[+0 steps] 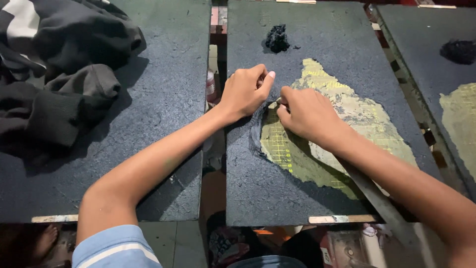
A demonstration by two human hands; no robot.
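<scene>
Head view, looking down. I am leaning over the middle board [258, 188], a flat panel coated in a dark, rough, fibrous layer [347, 44]. Part of that layer is stripped away, exposing a yellow-green gridded patch [317, 159] across the centre and right of the board.

My left hand [244, 92] is resting at the upper left edge of the patch, fingers curled loosely into a near fist with the thumb pointing right; whether it is gripping anything, I cannot tell. My right hand [307, 115] is lying on the patch just beside the left one, fingers bent and pressed together at the torn edge of the dark layer [255, 131], where they seem to be pinching the lifted rim, though the grip itself is hidden.

A small dark clump of scraped material [276, 38] is sitting on the coated surface above both hands, well apart from them.

On the left board [168, 99] a black garment [59, 64] is lying crumpled. The right board [421, 30] is carrying its own dark clump [458, 51] and bare yellow patch [458, 119].
</scene>
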